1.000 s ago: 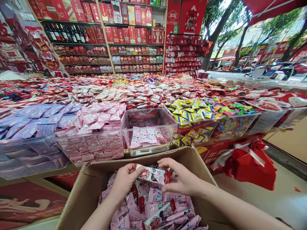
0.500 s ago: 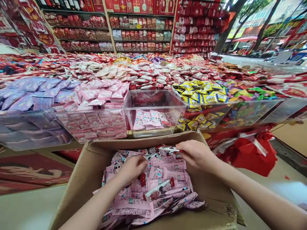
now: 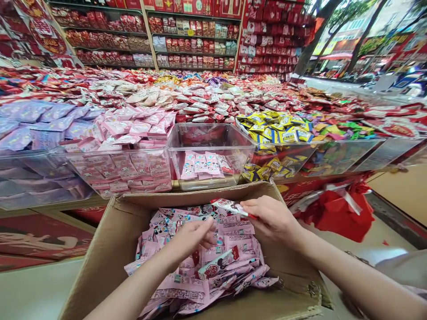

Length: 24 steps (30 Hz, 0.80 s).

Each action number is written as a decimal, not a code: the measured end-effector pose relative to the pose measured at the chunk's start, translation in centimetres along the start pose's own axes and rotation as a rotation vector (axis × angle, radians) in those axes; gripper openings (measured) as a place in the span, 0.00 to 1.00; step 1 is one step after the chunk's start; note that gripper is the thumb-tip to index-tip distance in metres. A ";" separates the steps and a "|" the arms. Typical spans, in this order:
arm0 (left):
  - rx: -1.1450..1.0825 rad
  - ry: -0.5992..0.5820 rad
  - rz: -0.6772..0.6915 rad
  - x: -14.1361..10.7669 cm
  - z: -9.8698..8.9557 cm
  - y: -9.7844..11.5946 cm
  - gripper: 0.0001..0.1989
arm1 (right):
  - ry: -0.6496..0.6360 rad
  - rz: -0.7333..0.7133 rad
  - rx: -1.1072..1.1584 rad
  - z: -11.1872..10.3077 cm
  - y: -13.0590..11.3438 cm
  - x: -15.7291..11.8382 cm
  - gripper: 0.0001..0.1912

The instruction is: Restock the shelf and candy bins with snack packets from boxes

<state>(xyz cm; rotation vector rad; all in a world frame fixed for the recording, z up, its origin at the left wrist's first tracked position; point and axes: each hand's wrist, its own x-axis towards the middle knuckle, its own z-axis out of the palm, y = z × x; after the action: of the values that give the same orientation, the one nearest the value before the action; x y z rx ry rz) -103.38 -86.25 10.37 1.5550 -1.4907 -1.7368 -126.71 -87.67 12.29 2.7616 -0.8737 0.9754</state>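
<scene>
My right hand (image 3: 268,217) pinches a white and red candy packet (image 3: 229,206) over the far right part of an open cardboard box (image 3: 293,278). My left hand (image 3: 196,233) hovers above the pink candy packets (image 3: 187,284) in the box, its thumb apart from its loosely bent fingers and nothing visible between them. Among the pink packets lies another white and red packet (image 3: 216,266). Beyond the box, a clear plastic bin (image 3: 213,144) holds a few pink packets and a red and white one.
Bins of purple packets (image 3: 46,120) and pink packets (image 3: 133,126) stand to the left. Yellow packets (image 3: 276,129) fill a bin on the right. A red bag (image 3: 340,213) lies right of the box. Stocked shelves (image 3: 195,44) rise behind.
My right hand has raised the white and red packet, so more of it shows. My left hand has shifted right and its thumb has moved away from the fingers. The view has shifted slightly.
</scene>
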 end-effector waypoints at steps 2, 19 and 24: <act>-0.449 -0.140 -0.052 -0.8 0.6 1.3 0.25 | 0.029 -0.106 -0.011 -0.6 -0.9 0.5 0.09; -0.699 0.057 0.124 -2.0 -0.5 2.3 0.17 | 0.161 -0.208 -0.132 -7.9 -3.6 6.5 0.10; -0.605 0.036 0.090 -1.5 -0.4 1.8 0.15 | 0.065 0.061 -0.353 -9.0 0.8 14.6 0.06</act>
<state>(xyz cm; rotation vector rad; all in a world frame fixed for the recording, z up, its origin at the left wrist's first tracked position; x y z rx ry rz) -103.19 -85.86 12.71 1.1714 -0.8742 -1.8592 -122.85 -93.14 28.16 2.4079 -1.0140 0.8224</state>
